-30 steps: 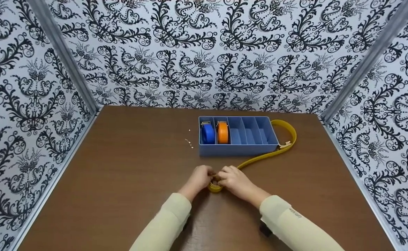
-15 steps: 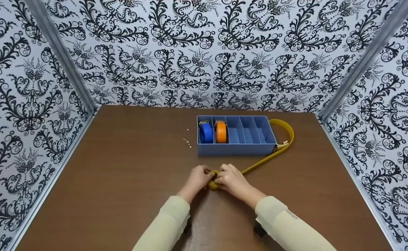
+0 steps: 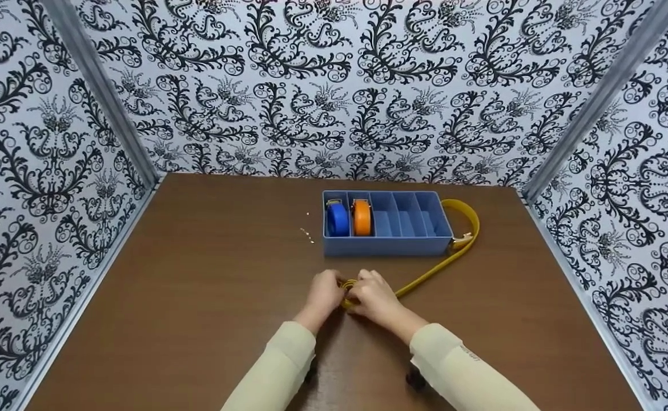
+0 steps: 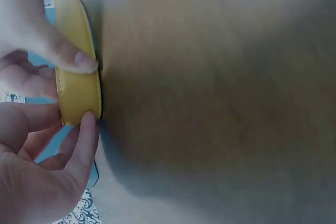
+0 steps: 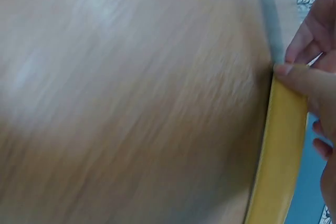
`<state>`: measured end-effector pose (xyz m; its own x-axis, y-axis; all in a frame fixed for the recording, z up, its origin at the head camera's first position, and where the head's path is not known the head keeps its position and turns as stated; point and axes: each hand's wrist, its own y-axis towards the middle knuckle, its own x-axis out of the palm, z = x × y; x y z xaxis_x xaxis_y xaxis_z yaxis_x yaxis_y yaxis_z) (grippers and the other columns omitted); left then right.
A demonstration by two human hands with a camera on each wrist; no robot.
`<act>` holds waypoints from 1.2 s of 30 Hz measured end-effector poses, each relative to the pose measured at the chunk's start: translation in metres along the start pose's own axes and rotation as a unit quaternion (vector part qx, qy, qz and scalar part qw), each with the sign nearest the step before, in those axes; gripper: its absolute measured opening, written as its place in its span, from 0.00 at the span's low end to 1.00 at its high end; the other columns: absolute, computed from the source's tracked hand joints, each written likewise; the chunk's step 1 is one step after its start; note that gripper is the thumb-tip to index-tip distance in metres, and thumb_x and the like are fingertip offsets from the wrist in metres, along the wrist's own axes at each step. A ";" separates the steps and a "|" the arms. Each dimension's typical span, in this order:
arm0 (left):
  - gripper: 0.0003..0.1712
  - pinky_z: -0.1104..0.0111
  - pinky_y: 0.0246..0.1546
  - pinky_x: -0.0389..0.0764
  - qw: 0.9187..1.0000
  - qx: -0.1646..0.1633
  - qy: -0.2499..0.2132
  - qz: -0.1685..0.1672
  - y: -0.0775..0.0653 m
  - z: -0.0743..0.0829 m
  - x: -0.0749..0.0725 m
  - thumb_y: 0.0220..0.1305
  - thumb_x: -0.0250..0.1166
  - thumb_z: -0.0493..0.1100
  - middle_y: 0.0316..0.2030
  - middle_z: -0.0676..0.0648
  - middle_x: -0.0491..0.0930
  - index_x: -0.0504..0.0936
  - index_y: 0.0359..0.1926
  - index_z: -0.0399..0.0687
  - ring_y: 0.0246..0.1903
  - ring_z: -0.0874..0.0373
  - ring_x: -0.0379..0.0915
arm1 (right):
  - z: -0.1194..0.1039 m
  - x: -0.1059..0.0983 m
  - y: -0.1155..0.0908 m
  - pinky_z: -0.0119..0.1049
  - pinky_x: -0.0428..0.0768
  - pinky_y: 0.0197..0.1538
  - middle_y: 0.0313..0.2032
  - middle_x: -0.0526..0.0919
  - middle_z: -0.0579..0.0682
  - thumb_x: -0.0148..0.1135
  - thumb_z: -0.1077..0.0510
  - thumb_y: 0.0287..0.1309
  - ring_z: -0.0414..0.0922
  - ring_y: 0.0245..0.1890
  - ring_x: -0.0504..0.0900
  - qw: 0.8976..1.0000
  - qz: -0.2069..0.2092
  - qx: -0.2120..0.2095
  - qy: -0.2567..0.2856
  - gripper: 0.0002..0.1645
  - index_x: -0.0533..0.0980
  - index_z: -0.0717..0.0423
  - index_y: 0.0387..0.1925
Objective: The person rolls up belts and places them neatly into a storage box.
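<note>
A yellow belt [image 3: 425, 278] is partly rolled into a small coil [image 4: 80, 95] standing on its edge at the table's front middle. My left hand [image 3: 324, 294] grips the coil's left side, with fingertips on its outer face in the left wrist view. Opposite it, my right hand [image 3: 375, 297] pinches the belt between thumb and fingers; its thumb [image 5: 296, 76] lies across the yellow strap in the right wrist view. From there the strap runs back to the right and bends around the box's right end, where a light-coloured piece, perhaps the buckle [image 3: 464, 239], sits. Hands hide part of the coil.
A blue compartment box [image 3: 387, 247] stands behind my hands. Its two left slots hold a rolled blue belt [image 3: 338, 220] and a rolled orange belt [image 3: 362, 218]. Small white specks [image 3: 308, 234] lie left of it. Patterned walls [image 3: 334, 114] enclose the brown table [image 3: 214, 274].
My right hand has shifted slightly left around the coil, and its fingers have changed position. The strap between hand and box now runs straighter, and the loop beside the box has drawn in slightly.
</note>
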<state>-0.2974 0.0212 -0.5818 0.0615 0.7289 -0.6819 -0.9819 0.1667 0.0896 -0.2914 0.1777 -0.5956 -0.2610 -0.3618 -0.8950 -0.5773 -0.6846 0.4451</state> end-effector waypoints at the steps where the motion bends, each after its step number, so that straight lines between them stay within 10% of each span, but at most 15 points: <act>1: 0.09 0.60 0.37 0.81 1.000 0.002 0.004 -0.004 0.001 0.000 0.000 0.48 0.67 0.27 0.31 0.44 0.85 0.87 0.33 0.37 0.36 0.47 0.81 | 0.002 0.000 -0.001 0.40 0.67 0.35 0.22 0.82 0.41 0.81 0.52 0.34 0.46 0.31 0.69 1.000 0.004 -0.017 -0.002 0.12 0.86 0.48 0.25; 12: 0.08 0.60 0.43 0.79 0.998 0.035 0.002 -0.048 0.008 -0.002 -0.005 0.49 0.67 0.26 0.33 0.42 0.85 0.87 0.32 0.36 0.39 0.46 0.81 | 0.025 -0.014 -0.013 0.46 0.71 0.51 0.38 0.78 0.49 0.79 0.50 0.40 0.50 0.43 0.74 0.990 -0.003 -0.136 -0.021 0.16 0.87 0.44 0.36; 25: 0.07 0.66 0.37 0.79 0.994 0.082 -0.025 -0.065 0.012 -0.005 -0.006 0.50 0.69 0.27 0.30 0.46 0.85 0.88 0.30 0.38 0.34 0.53 0.80 | 0.036 -0.020 -0.002 0.45 0.71 0.48 0.35 0.76 0.48 0.78 0.60 0.37 0.48 0.39 0.73 0.992 -0.001 -0.125 -0.023 0.08 0.85 0.45 0.21; 36: 0.05 0.65 0.39 0.79 0.996 0.059 -0.033 -0.059 0.009 -0.012 -0.004 0.52 0.70 0.30 0.33 0.45 0.86 0.88 0.32 0.38 0.37 0.50 0.80 | 0.016 -0.007 -0.004 0.36 0.69 0.36 0.28 0.77 0.42 0.72 0.64 0.47 0.44 0.31 0.71 0.984 0.047 -0.159 -0.071 0.06 0.85 0.48 0.23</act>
<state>-0.3087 0.0121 -0.5873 0.1911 0.7411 -0.6436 -0.9392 0.3286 0.0995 -0.2994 0.1930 -0.5911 -0.4195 -0.3561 -0.8350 -0.2810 -0.8237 0.4924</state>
